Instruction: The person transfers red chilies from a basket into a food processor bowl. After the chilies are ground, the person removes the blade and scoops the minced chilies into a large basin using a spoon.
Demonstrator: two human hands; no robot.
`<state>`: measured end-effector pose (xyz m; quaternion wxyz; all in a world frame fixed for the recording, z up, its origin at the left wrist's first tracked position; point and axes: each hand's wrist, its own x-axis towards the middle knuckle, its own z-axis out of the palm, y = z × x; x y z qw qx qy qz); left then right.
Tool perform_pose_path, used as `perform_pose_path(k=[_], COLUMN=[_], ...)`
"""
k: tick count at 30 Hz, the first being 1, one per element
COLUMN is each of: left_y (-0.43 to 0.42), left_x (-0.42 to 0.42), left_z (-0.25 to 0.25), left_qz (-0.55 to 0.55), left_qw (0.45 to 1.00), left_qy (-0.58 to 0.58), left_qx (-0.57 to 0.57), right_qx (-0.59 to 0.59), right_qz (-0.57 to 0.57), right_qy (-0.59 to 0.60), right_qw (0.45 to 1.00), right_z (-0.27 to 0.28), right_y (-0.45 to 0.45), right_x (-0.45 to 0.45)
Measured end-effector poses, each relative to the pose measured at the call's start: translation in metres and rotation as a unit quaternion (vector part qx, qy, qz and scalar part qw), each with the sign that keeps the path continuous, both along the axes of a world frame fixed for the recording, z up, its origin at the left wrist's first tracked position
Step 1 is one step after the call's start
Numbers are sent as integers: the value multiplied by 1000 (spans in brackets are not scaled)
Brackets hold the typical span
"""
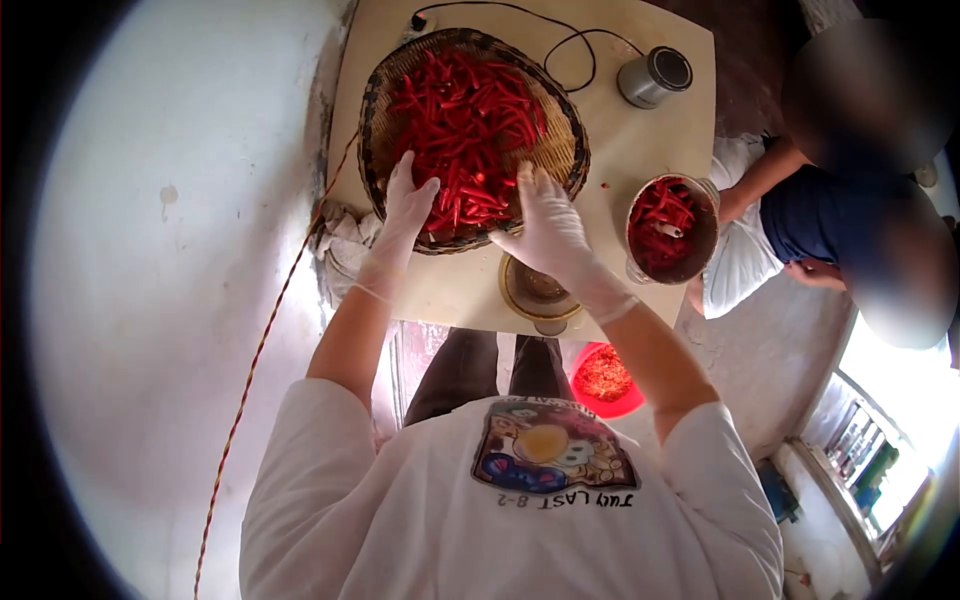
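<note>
A round woven basket (575, 125) on the table holds a heap of red chili peppers (465, 120). My left hand (405, 208), in a clear glove, reaches over the basket's near left side, with thumb and fingers apart at the edge of the peppers. My right hand (550, 225), gloved too, lies over the near right rim with its fingers stretched toward the peppers and its thumb spread. I see nothing held in either hand. Partly under my right wrist stands a round brownish bowl (512, 290).
A pot (632, 262) of red peppers stands at the table's (620, 145) right edge, by a seated person (820, 215). Behind it is a metal grinder-like appliance (655, 78) with a black cord. A red basin (622, 405) of chopped red stuff sits below the table. A wall is on the left.
</note>
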<state>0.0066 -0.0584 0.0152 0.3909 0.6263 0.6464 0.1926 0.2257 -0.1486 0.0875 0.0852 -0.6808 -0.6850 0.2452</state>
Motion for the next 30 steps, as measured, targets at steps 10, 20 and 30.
perform_pose_path(k=[10, 20, 30], left_y=[36, 47, 42], left_x=[18, 30, 51], left_z=[-4, -54, -9], left_qz=[15, 113, 189], left_qw=[981, 987, 924], left_qy=[192, 96, -275], left_qx=[-33, -65, -187], right_qx=[-97, -153, -169], right_qz=[-16, -132, -243], right_qy=[-35, 61, 385], right_qw=[995, 978, 874], right_z=[-44, -69, -76], right_y=[61, 82, 93], right_x=[-51, -54, -54])
